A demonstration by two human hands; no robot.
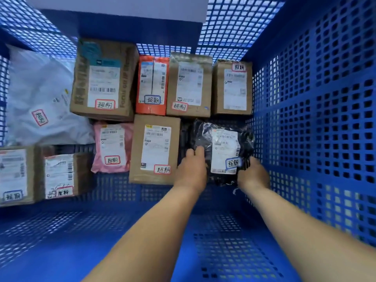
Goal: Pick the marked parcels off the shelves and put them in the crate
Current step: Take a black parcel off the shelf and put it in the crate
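While both hands reach down into the blue crate (317,123), the black plastic mailer bag (221,151) sits low in the right-centre of the frame, on or just above the perforated floor — which of the two cannot be told. Its white shipping label faces up, with a blue-bordered handwritten sticker (233,162) at the label's lower right corner.

The likeliest trouble, as I judge it, is the bag's slackness: soft, glossy film can slide or fold when let go, so it may slump against the tall brown box (155,149) just to its left or bunch up with the sticker turned under. A corner of the film could also catch in the floor's holes. The gap between that box and the crate's right wall is narrow, so the bag may end up creased rather than flat.

The left hand (192,168) lies along the bag's left edge, back of the hand up, fingers curled over the plastic and gripping it. The right hand (253,174) holds the lower right corner, its fingers tucked out of sight behind the film, thumb side near the sticker. Both forearms run up from the bottom of the frame, converging toward the bag.

Other marked parcels fill the upper and left parts of the frame — cardboard boxes, an orange parcel (152,86), a pink mailer (112,147), a white bag (40,98).
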